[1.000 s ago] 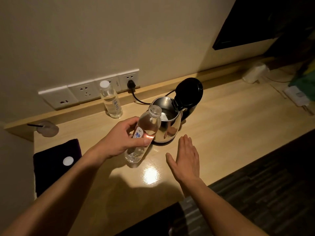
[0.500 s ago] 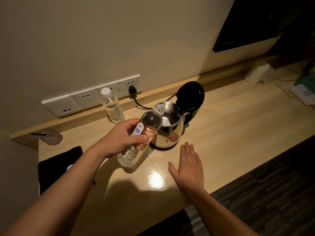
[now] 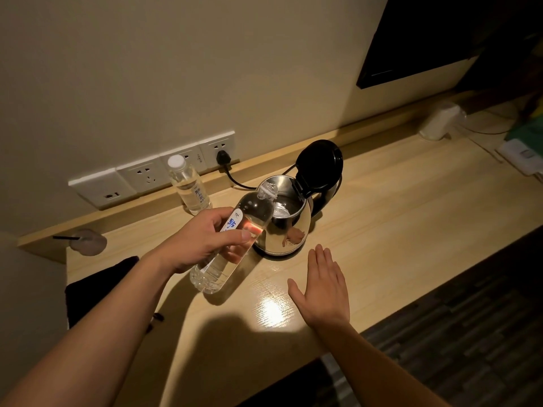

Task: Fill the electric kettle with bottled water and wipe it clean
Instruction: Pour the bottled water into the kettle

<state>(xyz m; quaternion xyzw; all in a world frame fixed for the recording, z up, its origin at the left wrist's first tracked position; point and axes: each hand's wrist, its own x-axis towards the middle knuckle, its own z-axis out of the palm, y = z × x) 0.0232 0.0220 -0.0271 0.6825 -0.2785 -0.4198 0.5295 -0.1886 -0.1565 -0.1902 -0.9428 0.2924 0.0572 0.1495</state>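
— Steel kettle [image 3: 286, 224], lid up, on tabletop [image 3: 396, 218]: status?
— I log filling under way: uncapped bottle [image 3: 235, 245] tilted, mouth over the rim. Wiping not begun; dark cloth [image 3: 97, 283] lies far left.
— Hands?
— Left hand [image 3: 205, 239] wrapped round the bottle; right hand [image 3: 323, 283] spread flat, palm down, near the kettle, holding nothing.

Head-worn view, down onto desk [image 3: 396, 218]

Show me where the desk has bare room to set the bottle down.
Free: the desk right of the kettle, up to the white clutter at far right. Crowded: the left end, with spare bottle, dark cloth and left hand.
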